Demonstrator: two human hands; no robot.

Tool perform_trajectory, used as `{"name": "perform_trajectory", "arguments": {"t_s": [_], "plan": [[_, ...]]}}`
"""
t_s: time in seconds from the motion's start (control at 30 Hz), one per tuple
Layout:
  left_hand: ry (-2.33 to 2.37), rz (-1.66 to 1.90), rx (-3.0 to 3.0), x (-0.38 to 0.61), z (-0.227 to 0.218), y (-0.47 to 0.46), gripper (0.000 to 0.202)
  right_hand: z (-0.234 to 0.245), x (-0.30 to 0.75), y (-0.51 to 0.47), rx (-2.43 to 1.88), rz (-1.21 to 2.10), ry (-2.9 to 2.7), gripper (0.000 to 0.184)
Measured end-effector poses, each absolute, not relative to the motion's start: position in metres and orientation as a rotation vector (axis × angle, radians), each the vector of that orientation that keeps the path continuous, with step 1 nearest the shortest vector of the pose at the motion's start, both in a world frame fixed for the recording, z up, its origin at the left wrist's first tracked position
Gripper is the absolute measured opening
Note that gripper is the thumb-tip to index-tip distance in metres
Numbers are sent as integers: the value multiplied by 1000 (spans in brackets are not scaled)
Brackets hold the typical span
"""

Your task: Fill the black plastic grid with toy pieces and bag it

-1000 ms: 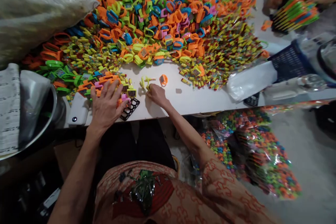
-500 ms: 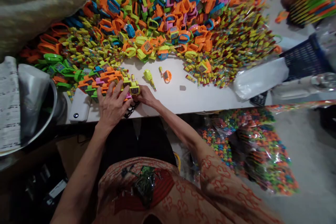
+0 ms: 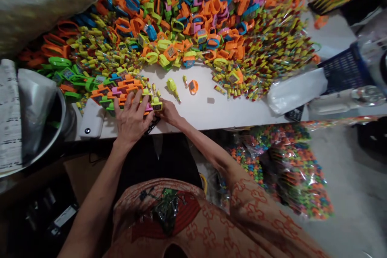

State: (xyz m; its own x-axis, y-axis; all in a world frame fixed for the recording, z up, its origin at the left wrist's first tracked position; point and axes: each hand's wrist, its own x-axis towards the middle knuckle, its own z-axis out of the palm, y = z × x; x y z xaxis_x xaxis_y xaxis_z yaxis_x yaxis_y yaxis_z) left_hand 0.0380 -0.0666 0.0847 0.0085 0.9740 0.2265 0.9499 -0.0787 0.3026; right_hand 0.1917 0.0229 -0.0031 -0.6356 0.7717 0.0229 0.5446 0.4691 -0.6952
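Fingers [image 3: 137, 100] of your left hand [image 3: 132, 117] are lying spread and flat over the near end of a row of toy watches [image 3: 116, 88], orange, pink and green, pressing it down and gripping nothing. Your right hand [image 3: 169, 112] is meeting it from the other side. Its fingertips are closing on a yellow toy watch [image 3: 156, 105] that is sitting at the right end of that row, touching your left fingertips, at the near edge of the white surface [image 3: 199, 115]. By the look of it, you are seating this watch against its neighbours while the left hand is steadying the line. A black grid tray [image 3: 152, 124] is peeking out from under both hands, mostly hidden.

To my eye, any next move is calling for a light, square push so the row is not buckling, and then only a short reach. A loose yellow watch piece [image 3: 172, 85], a small yellow tube [image 3: 184, 80] and an orange toy watch [image 3: 192, 86] are lying just beyond your right hand. They are lying apart from the big heap of toy watches [image 3: 196, 12] and the wrapped candy sticks [image 3: 272, 48] behind them. A white power bank [image 3: 90, 120] is resting just left of your left hand.

Watch faces are carrying printed displays, and a printed sheet [image 3: 9, 121] is hanging at the far left. Nothing on either is coming out large or sharp enough for you to read, and no brand is showing
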Motion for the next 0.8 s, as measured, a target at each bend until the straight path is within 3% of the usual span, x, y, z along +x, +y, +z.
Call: {"name": "perform_trajectory", "arguments": {"t_s": [0.33, 0.53, 0.67, 0.8], "plan": [[2049, 568, 2190, 39, 88, -67, 61, 16, 185, 17, -1215, 853, -2503, 24], [2025, 522, 2261, 35, 88, -66, 45, 37, 200, 23, -1191, 956, -2479, 19], [2046, 546, 2281, 36, 87, -67, 44, 42, 235, 46, -1595, 729, -2264, 25], [2054, 538, 2264, 37, 90, -67, 46, 40, 249, 71, -1759, 799, -2223, 9]]}}
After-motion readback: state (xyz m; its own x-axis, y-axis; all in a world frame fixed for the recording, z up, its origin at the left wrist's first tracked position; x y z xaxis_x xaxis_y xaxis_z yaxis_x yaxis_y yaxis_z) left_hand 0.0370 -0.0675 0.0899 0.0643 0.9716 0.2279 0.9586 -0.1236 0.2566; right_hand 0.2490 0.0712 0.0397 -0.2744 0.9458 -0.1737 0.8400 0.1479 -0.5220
